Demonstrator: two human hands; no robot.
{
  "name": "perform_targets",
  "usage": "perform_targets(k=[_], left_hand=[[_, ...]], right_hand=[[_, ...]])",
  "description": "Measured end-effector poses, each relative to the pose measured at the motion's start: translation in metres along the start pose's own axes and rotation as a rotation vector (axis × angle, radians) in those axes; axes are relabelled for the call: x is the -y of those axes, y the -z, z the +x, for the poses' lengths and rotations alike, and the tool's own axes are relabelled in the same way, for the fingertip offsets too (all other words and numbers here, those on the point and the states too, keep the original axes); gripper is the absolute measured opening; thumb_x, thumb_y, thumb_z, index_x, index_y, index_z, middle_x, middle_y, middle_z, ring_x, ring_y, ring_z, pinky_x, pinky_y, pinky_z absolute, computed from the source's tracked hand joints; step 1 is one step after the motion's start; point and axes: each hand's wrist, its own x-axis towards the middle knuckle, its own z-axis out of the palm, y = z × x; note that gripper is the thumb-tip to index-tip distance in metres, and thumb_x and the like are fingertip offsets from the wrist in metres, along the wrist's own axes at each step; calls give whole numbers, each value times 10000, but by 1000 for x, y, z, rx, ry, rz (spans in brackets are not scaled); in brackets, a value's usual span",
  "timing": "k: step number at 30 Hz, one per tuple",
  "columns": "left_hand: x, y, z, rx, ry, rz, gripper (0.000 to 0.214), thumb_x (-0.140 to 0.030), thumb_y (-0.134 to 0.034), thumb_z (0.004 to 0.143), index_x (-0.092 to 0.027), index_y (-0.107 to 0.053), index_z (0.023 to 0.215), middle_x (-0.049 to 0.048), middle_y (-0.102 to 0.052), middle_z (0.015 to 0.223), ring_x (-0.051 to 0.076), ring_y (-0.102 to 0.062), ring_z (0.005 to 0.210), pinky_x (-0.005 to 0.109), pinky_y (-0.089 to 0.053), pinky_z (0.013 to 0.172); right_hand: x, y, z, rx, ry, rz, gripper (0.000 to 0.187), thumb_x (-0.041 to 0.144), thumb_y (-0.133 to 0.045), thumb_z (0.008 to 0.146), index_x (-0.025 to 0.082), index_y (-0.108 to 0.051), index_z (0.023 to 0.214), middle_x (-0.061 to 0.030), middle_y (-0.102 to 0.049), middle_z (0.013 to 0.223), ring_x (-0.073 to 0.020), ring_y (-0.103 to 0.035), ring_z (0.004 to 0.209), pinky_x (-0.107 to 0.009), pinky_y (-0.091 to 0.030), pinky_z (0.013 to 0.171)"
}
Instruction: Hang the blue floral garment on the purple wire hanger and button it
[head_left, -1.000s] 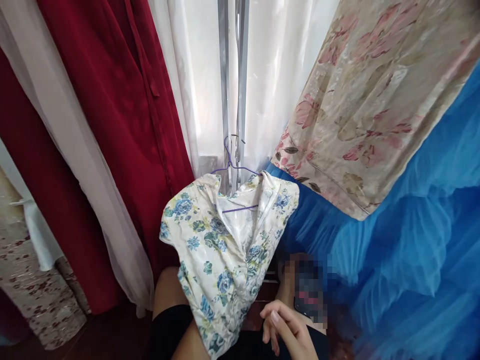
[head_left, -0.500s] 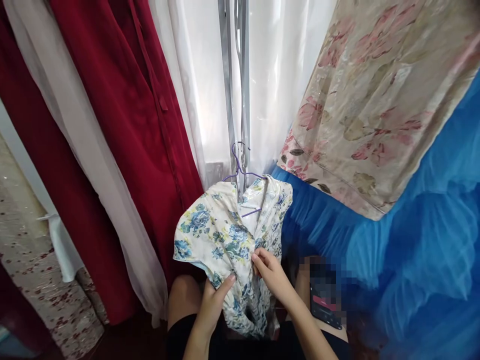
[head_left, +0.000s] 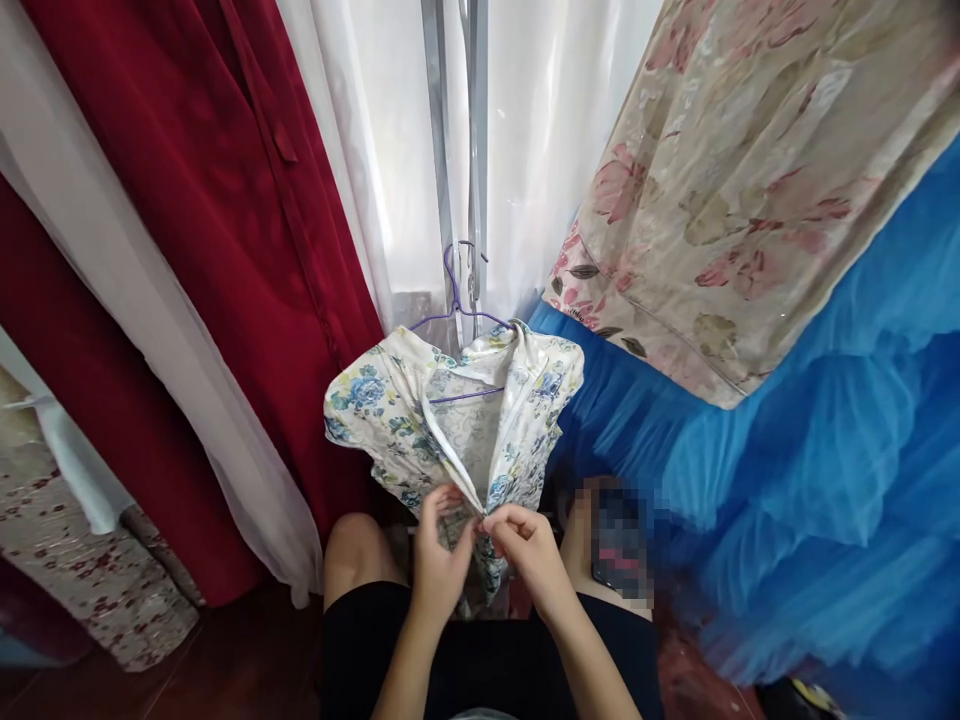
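A white blouse (head_left: 397,410) with blue and green flowers hangs on a purple wire hanger (head_left: 456,300) in front of me. Its neckline stands open in a V, with the inside of the back showing. Both hands meet at the bottom of that V. My left hand (head_left: 442,555) is closed on the blouse's front edge, thumb towards the middle. Pinched at the other front edge is my right hand (head_left: 525,550), its fingertips touching those of the left. Whatever small fastening lies between the fingertips is hidden. Below the hands the cloth hangs between my knees.
Grey metal poles (head_left: 478,150) rise behind the hanger, before a white curtain (head_left: 555,120). Red cloth (head_left: 187,200) hangs at left. On the right hang a beige floral cloth (head_left: 675,220) and blue tulle (head_left: 840,470). A phone, partly blurred out (head_left: 619,560), rests on my right thigh.
The blouse's neckline has been spread wider. My left hand has moved up and in to meet my right at the front edges. The view has shifted slightly.
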Motion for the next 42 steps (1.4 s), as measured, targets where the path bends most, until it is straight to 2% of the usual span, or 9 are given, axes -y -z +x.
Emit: perform_targets(k=[2, 5, 10, 18, 22, 27, 31, 34, 42], left_hand=[[-9, -22, -3, 64, 17, -63, 332, -308, -631, 884, -232, -536, 1193, 101, -660, 1116, 249, -647, 1032, 360, -519, 903], [-15, -36, 1, 27, -9, -42, 108, -308, -589, 918, -208, -582, 879, 40, -650, 807, 198, -626, 771, 299, -492, 733], [-11, -28, 3, 49, -142, 67, 150, -245, -603, 913, -182, -608, 776, 10, -613, 732, 165, -596, 719, 260, -454, 712], [9, -29, 2, 143, -222, 147, 184, -208, -589, 902, -176, -588, 720, 6, -570, 707, 152, -577, 682, 242, -442, 656], [-17, -11, 38, 102, -269, 158, 80, -250, -623, 913, -177, -650, 898, 32, -647, 811, 174, -620, 769, 273, -486, 734], [-108, 14, 121, -22, -516, 86, 346, -239, -544, 982, -231, -576, 1326, 44, -684, 986, 167, -642, 880, 311, -510, 860], [-158, 12, 163, 135, -638, 228, 183, -215, -553, 973, -219, -669, 1114, 32, -700, 940, 161, -649, 838, 291, -508, 778], [-164, 8, 170, 135, -640, 262, 72, -192, -583, 948, -199, -654, 954, 17, -692, 864, 156, -650, 780, 284, -506, 729], [-156, 9, 168, 52, -583, 164, 28, -207, -633, 918, -198, -635, 945, 21, -694, 864, 167, -665, 807, 290, -516, 746]], right_hand=[[8, -5, 3, 47, 1, -24, 197, 322, -693, 777, 154, -670, 676, 36, -521, 431, -87, -387, 406, -230, -265, 459], [27, -7, 15, 78, 0, -34, 249, 353, -686, 784, 156, -647, 637, 31, -518, 402, -81, -365, 371, -228, -254, 433], [84, -14, 61, -5, 140, 39, 212, 342, -718, 740, 146, -693, 663, 74, -413, 360, -60, -270, 357, -234, -189, 416], [174, -48, 124, 69, 284, 144, 185, 302, -703, 706, 146, -653, 622, 84, -367, 396, -60, -256, 388, -252, -156, 409], [167, -45, 118, 78, 340, 51, 163, 316, -691, 754, 153, -679, 742, 78, -429, 398, -72, -315, 374, -234, -176, 410], [156, -38, 104, 51, 435, -54, 199, 363, -687, 803, 171, -668, 756, 71, -462, 410, -85, -372, 380, -230, -241, 423], [158, -36, 102, 53, 500, -72, 199, 349, -668, 815, 179, -635, 716, 66, -469, 450, -84, -370, 404, -234, -268, 437], [150, -34, 110, -5, 553, -146, 223, 329, -664, 805, 188, -573, 657, 68, -442, 475, -78, -341, 421, -234, -233, 442], [131, -35, 132, 29, 470, -154, 275, 425, -650, 791, 215, -517, 673, 96, -346, 447, -78, -267, 391, -244, -177, 441]])
